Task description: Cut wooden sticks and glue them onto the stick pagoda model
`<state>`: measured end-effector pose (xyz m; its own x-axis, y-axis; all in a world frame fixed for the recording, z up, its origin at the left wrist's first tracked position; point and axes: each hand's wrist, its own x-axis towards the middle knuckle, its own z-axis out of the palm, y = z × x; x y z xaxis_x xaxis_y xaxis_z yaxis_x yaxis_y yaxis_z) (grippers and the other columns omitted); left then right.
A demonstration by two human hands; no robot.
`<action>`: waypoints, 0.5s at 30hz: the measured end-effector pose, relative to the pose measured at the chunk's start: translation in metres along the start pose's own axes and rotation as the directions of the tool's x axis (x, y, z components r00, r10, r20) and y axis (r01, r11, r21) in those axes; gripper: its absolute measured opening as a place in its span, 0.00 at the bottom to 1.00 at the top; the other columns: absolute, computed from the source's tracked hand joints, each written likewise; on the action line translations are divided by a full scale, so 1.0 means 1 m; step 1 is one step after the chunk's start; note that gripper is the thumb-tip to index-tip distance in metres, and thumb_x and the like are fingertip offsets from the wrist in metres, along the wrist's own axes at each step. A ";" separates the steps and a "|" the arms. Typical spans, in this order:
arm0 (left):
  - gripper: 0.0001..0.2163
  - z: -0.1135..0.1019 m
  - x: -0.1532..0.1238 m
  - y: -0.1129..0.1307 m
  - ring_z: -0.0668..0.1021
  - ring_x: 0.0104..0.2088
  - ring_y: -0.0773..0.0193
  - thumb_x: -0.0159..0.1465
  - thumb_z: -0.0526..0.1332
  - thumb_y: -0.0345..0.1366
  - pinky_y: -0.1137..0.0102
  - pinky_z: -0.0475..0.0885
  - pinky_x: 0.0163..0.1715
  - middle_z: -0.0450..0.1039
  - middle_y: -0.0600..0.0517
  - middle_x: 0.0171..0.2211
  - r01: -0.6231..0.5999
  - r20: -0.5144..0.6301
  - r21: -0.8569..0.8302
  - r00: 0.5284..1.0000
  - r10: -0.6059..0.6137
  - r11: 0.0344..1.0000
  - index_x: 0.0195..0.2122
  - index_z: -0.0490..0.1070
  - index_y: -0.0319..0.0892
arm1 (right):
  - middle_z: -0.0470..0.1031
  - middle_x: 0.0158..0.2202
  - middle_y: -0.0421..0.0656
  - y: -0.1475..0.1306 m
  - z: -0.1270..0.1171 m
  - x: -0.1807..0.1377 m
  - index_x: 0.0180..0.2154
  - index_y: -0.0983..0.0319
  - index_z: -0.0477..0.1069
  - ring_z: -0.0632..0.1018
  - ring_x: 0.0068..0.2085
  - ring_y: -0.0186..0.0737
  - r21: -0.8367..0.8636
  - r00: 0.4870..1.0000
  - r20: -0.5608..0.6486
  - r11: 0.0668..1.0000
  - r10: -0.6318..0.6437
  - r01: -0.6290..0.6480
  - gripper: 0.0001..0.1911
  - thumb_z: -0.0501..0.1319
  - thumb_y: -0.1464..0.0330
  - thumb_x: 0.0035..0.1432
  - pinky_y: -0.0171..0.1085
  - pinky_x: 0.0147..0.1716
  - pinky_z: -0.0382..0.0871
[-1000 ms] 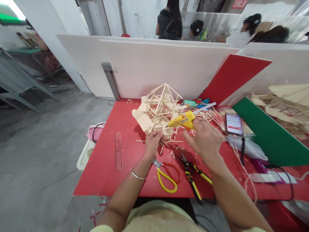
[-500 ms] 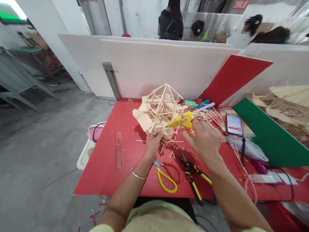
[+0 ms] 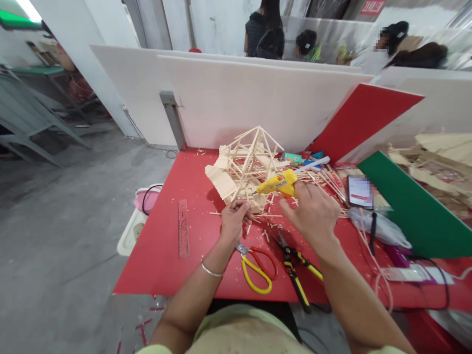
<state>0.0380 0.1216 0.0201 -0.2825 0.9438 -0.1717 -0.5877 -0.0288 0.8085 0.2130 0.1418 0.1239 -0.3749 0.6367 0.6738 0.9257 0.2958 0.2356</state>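
Note:
A small house model of thin wooden sticks (image 3: pixel 254 152), with an open roof frame and slatted side panels, stands on the red table (image 3: pixel 147 255). At its near edge my left hand (image 3: pixel 233 221) is closed in a pinch; what lies between the fingertips is too small to make out. My right hand (image 3: pixel 315 209) grips a yellow glue gun (image 3: pixel 276 183) from the right. The gun's nozzle points left, close to the front of the model and just above my left fingers.
Scissors (image 3: pixel 258 270) and black-yellow pliers (image 3: pixel 293 268) lie before me, a clear ruler (image 3: pixel 183 228) to the left. Loose sticks (image 3: pixel 326 182), a phone (image 3: pixel 360 191) and a plastic bag (image 3: pixel 379 227) are on the right. A white board (image 3: pixel 236 98) stands behind; people are beyond it.
The whole view has shifted slightly. The glue gun and both hands keep nearly the same places at the model's front.

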 end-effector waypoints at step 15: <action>0.19 0.001 -0.002 -0.003 0.73 0.18 0.71 0.48 0.74 0.44 0.76 0.64 0.19 0.73 0.55 0.21 0.017 -0.006 -0.041 1.000 -0.018 0.999 0.34 0.72 0.38 | 0.77 0.39 0.47 -0.008 0.003 0.006 0.48 0.64 0.72 0.72 0.39 0.43 0.031 0.998 0.013 0.998 -0.062 0.061 0.16 0.58 0.65 0.60 0.39 0.35 0.57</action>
<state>0.0410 0.1207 0.0191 -0.2766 0.9422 -0.1893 -0.6233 -0.0260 0.7815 0.2035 0.1459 0.1243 -0.4321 0.6263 0.6489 0.8990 0.3562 0.2548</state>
